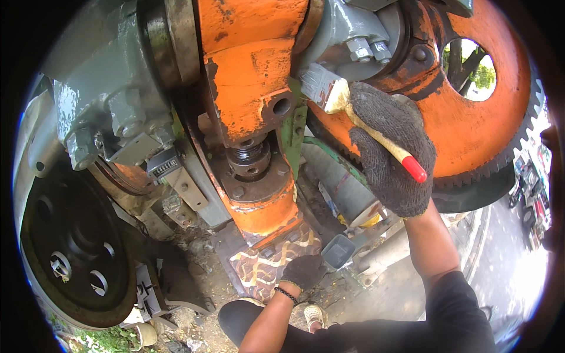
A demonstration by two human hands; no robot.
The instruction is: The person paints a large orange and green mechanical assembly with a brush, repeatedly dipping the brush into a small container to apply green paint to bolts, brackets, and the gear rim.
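Right now, the person's right hand (412, 132), wearing a dark grey knitted glove, is grasping a flat paintbrush with a pale wooden handle and a red end (376, 135), its grip closing firmly around the handle. The grey-coated bristles (318, 85) are pointing away to the left, lying right at the lower edge of a glossy grey metal housing with large bolts (341, 23); whether they are touching it, I cannot tell. A thick orange metal casting with chipped paint (253, 76) is standing left of the brush, and a second bolted grey housing (106, 59) is sitting farther left. Behind the right hand, a big orange wheel with a toothed dark rim (488, 129) is spreading to the right. Lower down, the left hand (303, 272), also dark-gloved, is reaching to a small grey square-sided container (338, 252) and lying against its near side; I cannot tell whether its grip is closing on it. A brown sheet with wavy cream lines (259, 270) is lying just left of that hand, below the orange casting. A broad black wheel with round openings (70, 200) is standing at far left. Beyond the orange wheel, blurred vehicles (532, 194) are standing along the sunlit road (500, 253).
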